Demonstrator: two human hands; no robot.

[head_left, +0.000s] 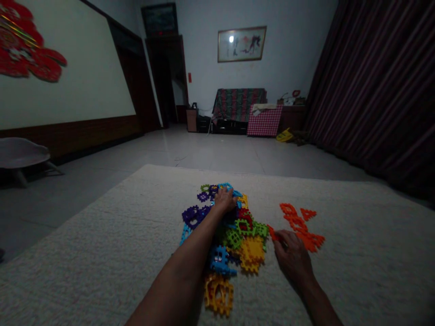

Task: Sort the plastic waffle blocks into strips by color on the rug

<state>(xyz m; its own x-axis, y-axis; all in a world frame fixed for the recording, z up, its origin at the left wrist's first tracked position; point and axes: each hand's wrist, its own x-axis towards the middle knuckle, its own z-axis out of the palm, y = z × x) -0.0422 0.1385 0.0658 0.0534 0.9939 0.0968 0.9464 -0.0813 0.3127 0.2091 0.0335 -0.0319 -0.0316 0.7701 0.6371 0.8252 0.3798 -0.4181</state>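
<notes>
A heap of coloured plastic interlocking building pieces lies on the pale carpet. My left hand (pixel 225 200) reaches over its far part, fingers apart and resting on pieces there. Around it are dark purple pieces (pixel 196 216), a light blue piece (pixel 219 259) and a red piece (pixel 244 216). Green pieces (pixel 244 226) and yellow pieces (pixel 252 252) fill the right side. At the heap's right edge, my right hand (pixel 294 254) pinches an orange building piece (pixel 272 232) between thumb and fingers. Beyond that hand, several loose orange pieces (pixel 296 222) form a separate group.
The carpet (pixel 112 235) covers the floor around the heap, with grey tiles (pixel 217 151) past its far edge. A low stool (pixel 23 154) stands at the left. Along the back wall is a cloth-covered stand (pixel 239 102); a dark curtain (pixel 370 90) hangs at the right.
</notes>
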